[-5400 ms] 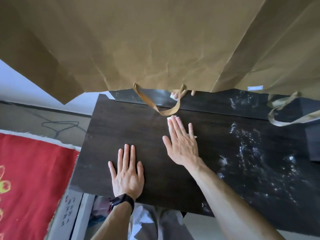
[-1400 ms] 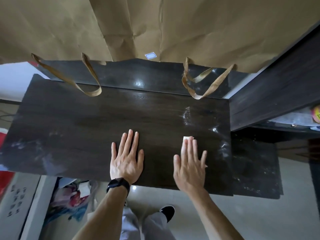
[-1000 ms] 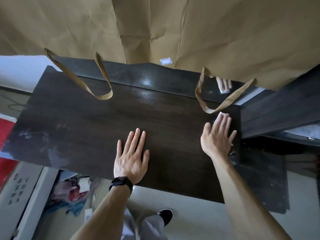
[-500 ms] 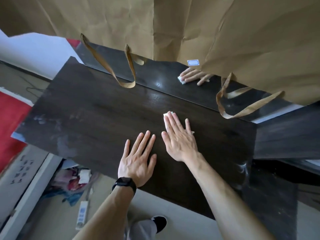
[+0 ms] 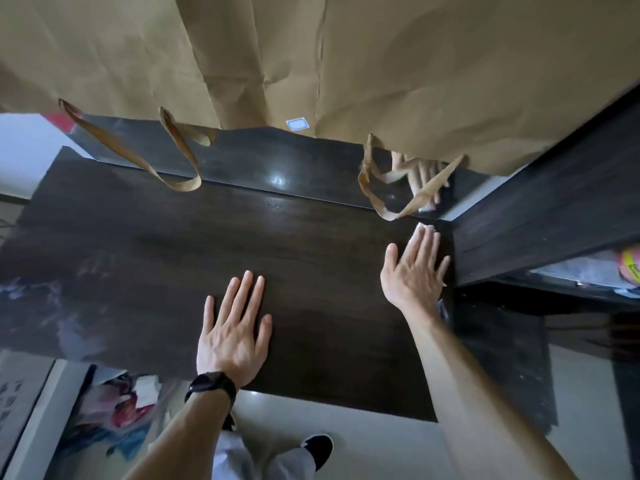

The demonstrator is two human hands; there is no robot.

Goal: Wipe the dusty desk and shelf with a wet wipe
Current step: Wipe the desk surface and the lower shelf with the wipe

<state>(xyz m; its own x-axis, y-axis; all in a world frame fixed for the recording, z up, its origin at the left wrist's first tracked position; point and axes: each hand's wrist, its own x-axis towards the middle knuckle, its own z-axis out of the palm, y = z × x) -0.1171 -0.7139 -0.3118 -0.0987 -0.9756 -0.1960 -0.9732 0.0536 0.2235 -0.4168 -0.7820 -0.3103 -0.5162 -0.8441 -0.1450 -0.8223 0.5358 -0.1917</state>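
Desk top [image 5: 180, 258]: very dark brown with a fine wood-grain pattern, marked by pale grey smears toward its left end; the shelf panel [image 5: 540, 216] at right carries the same dark grain. Paper bags [image 5: 415, 64]: plain tan-brown kraft with matching tan handles [image 5: 173, 174] and one small white label outlined in blue [image 5: 297, 125]. Wet wipe [image 5: 425, 226]: white, showing only at the right hand's fingertips; watch [image 5: 211, 384] on the left wrist: black; shoe [image 5: 320, 445]: black; floor [image 5: 346, 445]: pale off-white.

Right hand [image 5: 412, 271] presses wipe [image 5: 423, 226] — desk's [image 5: 173, 258] corner.
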